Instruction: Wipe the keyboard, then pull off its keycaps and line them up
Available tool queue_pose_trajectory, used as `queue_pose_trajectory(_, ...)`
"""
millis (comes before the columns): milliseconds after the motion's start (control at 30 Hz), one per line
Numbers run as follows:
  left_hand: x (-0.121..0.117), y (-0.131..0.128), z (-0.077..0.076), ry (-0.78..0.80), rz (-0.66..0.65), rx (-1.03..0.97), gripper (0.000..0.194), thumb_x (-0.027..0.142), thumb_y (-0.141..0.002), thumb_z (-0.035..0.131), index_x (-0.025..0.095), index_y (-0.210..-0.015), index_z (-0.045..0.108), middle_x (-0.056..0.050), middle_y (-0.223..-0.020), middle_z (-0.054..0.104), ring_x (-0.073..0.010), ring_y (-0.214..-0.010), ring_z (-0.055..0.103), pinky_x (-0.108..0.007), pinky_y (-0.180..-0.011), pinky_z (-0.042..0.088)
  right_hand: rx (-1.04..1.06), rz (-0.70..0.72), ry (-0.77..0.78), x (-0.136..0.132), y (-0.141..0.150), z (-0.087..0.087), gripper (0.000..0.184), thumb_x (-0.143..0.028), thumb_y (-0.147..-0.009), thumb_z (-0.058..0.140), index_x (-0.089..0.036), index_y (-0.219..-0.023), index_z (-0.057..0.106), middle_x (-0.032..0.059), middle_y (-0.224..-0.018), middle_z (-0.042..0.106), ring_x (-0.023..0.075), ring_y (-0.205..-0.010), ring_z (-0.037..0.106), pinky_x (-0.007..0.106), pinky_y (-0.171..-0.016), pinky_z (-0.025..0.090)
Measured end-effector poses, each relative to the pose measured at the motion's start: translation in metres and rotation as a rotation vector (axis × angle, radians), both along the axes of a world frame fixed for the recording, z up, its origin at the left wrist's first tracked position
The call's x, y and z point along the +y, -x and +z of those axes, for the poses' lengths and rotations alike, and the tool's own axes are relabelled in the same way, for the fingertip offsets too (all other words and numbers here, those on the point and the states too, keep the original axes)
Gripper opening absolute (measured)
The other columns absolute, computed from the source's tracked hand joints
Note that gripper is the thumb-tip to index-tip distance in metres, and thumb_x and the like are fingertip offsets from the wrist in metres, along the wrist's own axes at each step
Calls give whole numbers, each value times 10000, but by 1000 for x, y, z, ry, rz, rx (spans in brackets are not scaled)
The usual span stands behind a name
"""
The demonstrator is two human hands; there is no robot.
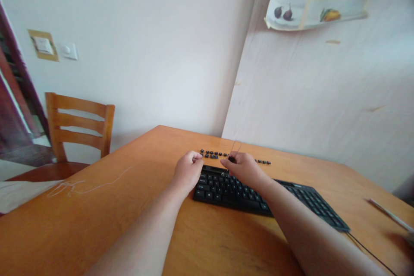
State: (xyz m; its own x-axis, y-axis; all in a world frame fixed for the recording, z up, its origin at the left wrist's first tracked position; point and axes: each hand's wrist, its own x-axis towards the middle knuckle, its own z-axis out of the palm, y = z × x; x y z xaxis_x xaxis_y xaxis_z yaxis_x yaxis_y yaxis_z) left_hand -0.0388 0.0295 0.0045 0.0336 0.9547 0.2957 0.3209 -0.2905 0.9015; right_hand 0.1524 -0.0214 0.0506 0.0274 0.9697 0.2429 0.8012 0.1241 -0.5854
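A black keyboard lies on the orange wooden table. My left hand rests at the keyboard's far left corner with its fingers curled closed; what they hold, if anything, is hidden. Over the top row of keys, my right hand pinches a thin wire keycap puller, whose loop sticks up above the fingers. A row of several loose black keycaps lies on the table just behind the keyboard, continuing to the right of my right hand.
A wooden chair stands at the table's far left side. The keyboard's cable runs off toward the front right. A thin white stick-like object lies near the right edge. Walls close the far side.
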Motion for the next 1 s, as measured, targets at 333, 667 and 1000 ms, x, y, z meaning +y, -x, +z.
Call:
queue_pose_trajectory(333, -3, -2, 0, -9, -38, 73, 164, 247, -781, 568, 197, -903, 666, -48, -853, 719, -187, -778, 656, -280, -697, 463, -180, -6, -134, 0, 14, -11, 229, -329, -852, 546, -197, -667, 512, 4, -597, 572, 131, -573, 505, 248, -559, 313)
queue_pose_trajectory(667, -12, -7, 4, -90, -122, 111, 118, 210, -784, 556, 209, -854, 650, -26, -798, 698, -176, -751, 630, -273, -701, 442, -58, -55, -139, 4, 14, -22, 157, -301, -819, 548, -200, -699, 559, 33, -666, 646, 161, -630, 574, 252, -583, 356)
queue_pose_trajectory(1000, -13, -6, -2, -116, -183, 181, 107, 185, -773, 543, 219, -811, 637, -13, -755, 682, -178, -726, 616, -269, -662, 413, 234, -181, -92, 8, 8, -27, 205, -278, -760, 504, -210, -568, 486, -5, -502, 535, 137, -508, 496, 251, -509, 338)
